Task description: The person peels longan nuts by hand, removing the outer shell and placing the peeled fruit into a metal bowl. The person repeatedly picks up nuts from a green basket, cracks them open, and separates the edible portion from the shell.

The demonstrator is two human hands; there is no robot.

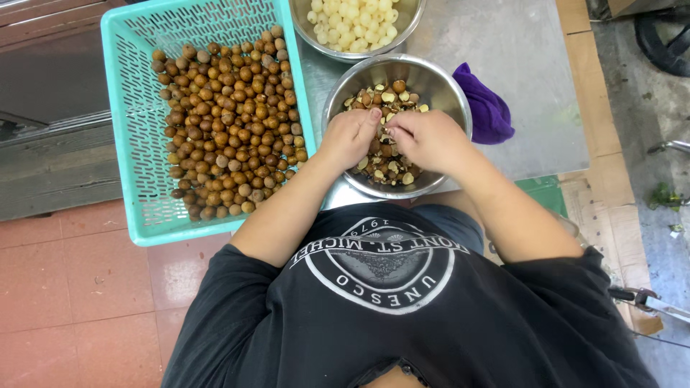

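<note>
Both hands meet over the steel bowl (438, 82) that stands directly in front of the person, and the small fruit (382, 129) they work on sits between the fingertips, at the middle of the bowl. The left hand (350, 136) is curled nearly closed, with the thumb pressed up against the fruit; the right hand (429, 140) is also curled, its fingertips pinching the same piece from the other side. The piece is too small to tell its long axis. Both hands are equally near to it, touching it. This bowl holds broken brown shells mixed with pale pieces. Beyond it, touching its far rim, stands a second steel bowl (411, 21) with peeled whitish fruits inside. To the left of the left hand, just beside the bowl, lies a turquoise plastic basket (126, 108) full of round brown unpeeled fruits. A purple cloth (489, 108) lies against the right side of the near bowl on the grey table (517, 57).
</note>
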